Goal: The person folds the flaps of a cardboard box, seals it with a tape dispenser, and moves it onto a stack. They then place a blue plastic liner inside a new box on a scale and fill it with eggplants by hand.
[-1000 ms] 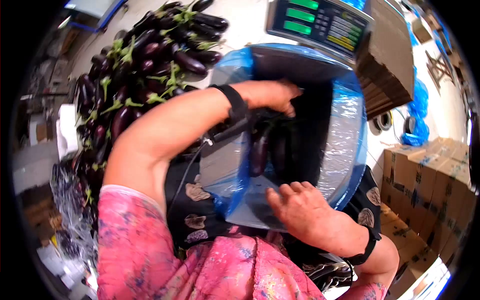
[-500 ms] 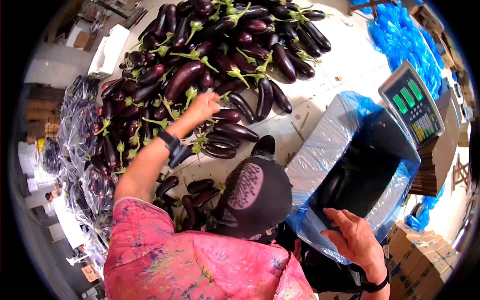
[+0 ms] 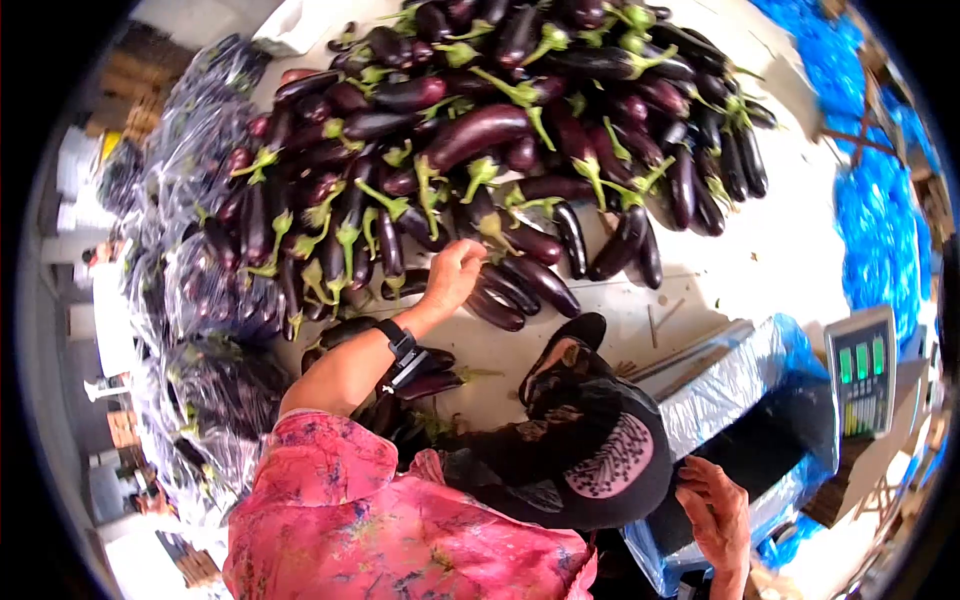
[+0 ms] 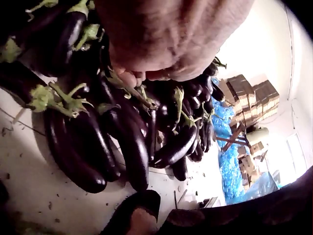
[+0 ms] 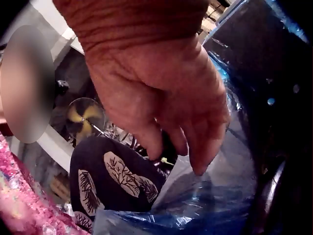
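My left hand (image 3: 455, 277) reaches into the near edge of a big heap of dark purple eggplants (image 3: 475, 137). In the left wrist view its fingers are curled at an eggplant stem (image 4: 139, 96), pinching it; the palm hides part of the grip. Several glossy eggplants (image 4: 129, 144) lie on the floor just below. My right hand (image 3: 715, 505) hovers with loosely bent fingers at the near rim of a box lined with blue plastic (image 3: 700, 395). Nothing is in that hand. Inside the dark box, a shiny edge (image 5: 271, 188) shows in the right wrist view.
A scale with a green-lit display (image 3: 862, 370) stands beyond the box. Bagged eggplants (image 3: 215, 400) line the left side. Blue plastic (image 3: 880, 230) lies at the right. My knee in dark patterned trousers (image 3: 600, 450) sits between heap and box.
My left hand has left the box and moved left to the heap, where it now grips a stem. The view has turned towards the heap; the right hand stays at the box.
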The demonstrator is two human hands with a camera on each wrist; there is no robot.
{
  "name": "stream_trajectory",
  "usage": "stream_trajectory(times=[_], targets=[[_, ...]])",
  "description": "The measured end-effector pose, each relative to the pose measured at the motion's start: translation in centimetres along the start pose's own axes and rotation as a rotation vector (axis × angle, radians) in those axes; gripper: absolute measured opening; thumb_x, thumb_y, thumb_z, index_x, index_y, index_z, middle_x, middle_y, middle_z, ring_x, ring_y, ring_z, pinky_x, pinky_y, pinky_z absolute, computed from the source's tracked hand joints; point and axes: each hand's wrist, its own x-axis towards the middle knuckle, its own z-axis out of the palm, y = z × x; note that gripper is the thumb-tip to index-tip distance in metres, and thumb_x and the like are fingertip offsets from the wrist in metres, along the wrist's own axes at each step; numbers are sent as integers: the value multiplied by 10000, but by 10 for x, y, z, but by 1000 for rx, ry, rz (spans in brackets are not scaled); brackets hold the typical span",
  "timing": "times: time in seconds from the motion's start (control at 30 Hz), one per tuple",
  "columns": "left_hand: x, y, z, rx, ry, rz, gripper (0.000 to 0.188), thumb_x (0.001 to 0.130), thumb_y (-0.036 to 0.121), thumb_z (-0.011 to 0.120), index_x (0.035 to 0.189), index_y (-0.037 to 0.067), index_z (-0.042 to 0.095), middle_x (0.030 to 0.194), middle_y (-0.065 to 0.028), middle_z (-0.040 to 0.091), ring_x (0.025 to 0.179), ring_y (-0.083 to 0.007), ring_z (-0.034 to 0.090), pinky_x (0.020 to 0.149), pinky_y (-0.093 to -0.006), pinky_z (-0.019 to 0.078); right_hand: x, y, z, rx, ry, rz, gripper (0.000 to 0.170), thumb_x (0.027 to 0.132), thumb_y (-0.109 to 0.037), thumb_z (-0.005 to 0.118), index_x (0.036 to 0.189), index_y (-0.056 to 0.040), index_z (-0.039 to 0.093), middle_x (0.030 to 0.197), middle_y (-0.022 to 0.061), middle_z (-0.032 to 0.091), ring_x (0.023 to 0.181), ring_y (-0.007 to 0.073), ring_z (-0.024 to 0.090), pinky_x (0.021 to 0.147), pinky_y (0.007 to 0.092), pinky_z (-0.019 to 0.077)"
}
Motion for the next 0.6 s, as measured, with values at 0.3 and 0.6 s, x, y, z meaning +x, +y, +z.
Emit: stream_trajectory(times=[0.3,0.6], targets=[[-125,-103,-80,257,228,-114,130,872,-1,553,991,14,604,864,-98,653,739,-179,620,668,-325,512,26,-4,7,179,-11,-18,452,914,-195,631,1242,101,535,1116,141,657,1019,184,617,933,292,452],[-72,-23,-157,-300,263,-683,261,894,208,644,1064,25,566,840,-92,629,772,-217,639,706,-355,518,33,-17,16,78,-4,-10,472,915,-239,623,1231,101,537,1108,120,653,1000,158,602,919,280,445]])
